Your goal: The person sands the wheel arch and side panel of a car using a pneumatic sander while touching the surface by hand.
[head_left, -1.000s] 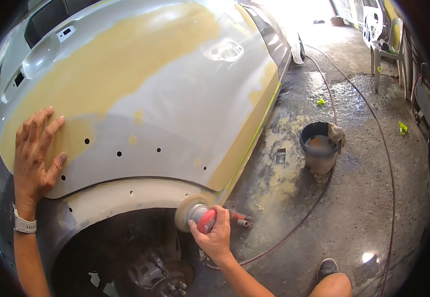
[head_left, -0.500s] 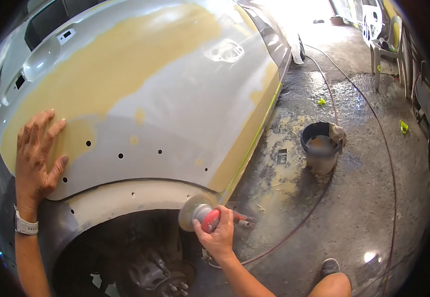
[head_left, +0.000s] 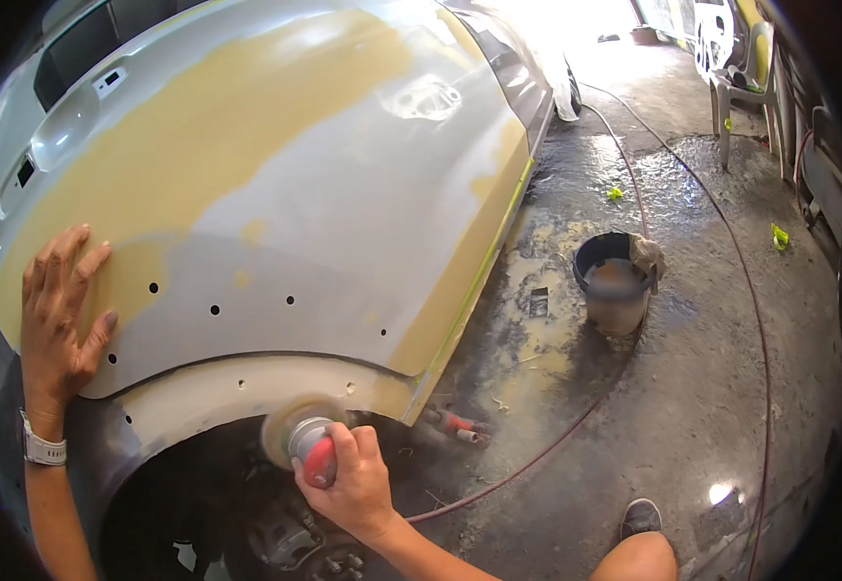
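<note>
In my right hand (head_left: 358,489) is a red-topped round sander (head_left: 316,453), my fingers wrapped around it. Its blurred disc is at the lower edge of the pale wheel arch (head_left: 246,373). My left hand (head_left: 58,315) lies spread on the car's grey side panel (head_left: 343,213), over a yellow-tan filler patch. A white watch (head_left: 41,445) circles that wrist. Several dark holes dot the panel above the arch. Inside the dark wheel opening, the bare wheel hub (head_left: 338,564) partly shows, some of it hidden behind my right arm.
A dark bucket (head_left: 616,310) with a rag (head_left: 647,256) on its rim stands on the wet concrete floor. A reddish hose (head_left: 537,474) curves across the ground. Another red tool (head_left: 461,424) lies near the panel's lower corner. A plastic chair (head_left: 742,92) stands farther back.
My right hand and the sander have moved left along the wheel arch, away from the panel's lower corner. The left hand stays flat on the panel. My view has shifted slightly.
</note>
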Motion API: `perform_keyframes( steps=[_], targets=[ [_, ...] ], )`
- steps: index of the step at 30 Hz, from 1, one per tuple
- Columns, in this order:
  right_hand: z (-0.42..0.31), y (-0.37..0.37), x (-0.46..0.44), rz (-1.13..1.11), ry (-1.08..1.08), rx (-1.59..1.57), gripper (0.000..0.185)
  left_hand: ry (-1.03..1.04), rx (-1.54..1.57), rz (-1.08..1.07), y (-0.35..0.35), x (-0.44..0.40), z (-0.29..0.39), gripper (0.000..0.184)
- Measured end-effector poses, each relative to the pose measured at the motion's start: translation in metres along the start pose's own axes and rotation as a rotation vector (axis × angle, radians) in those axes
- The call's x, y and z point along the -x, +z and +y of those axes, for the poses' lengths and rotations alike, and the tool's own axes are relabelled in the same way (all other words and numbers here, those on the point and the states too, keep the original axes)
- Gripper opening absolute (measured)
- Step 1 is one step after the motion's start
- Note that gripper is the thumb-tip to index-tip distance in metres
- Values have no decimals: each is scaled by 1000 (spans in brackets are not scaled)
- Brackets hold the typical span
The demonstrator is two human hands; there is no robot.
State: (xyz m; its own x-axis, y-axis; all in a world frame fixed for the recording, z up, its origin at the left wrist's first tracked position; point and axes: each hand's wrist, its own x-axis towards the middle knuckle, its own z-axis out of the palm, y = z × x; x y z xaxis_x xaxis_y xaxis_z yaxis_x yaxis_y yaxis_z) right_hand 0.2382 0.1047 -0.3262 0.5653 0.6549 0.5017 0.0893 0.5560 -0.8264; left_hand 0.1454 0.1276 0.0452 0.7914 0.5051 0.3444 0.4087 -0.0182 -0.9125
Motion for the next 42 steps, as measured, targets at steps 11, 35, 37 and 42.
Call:
perform_keyframes(
  steps=[11,35,37,42],
  targets=[
    [85,-51,3,110,321,24,63,4,8,12,-9,-3,-2,65],
    [64,-42,-39,19,234,30,62,-20,40,11,-2,4,1,68],
    [57,-36,-43,12,197,9,62,-19,31,7,-2,3,2,67],
    [39,-37,-53,-52,280,-13,64,10,10,13,-2,2,0,67]
  ],
)
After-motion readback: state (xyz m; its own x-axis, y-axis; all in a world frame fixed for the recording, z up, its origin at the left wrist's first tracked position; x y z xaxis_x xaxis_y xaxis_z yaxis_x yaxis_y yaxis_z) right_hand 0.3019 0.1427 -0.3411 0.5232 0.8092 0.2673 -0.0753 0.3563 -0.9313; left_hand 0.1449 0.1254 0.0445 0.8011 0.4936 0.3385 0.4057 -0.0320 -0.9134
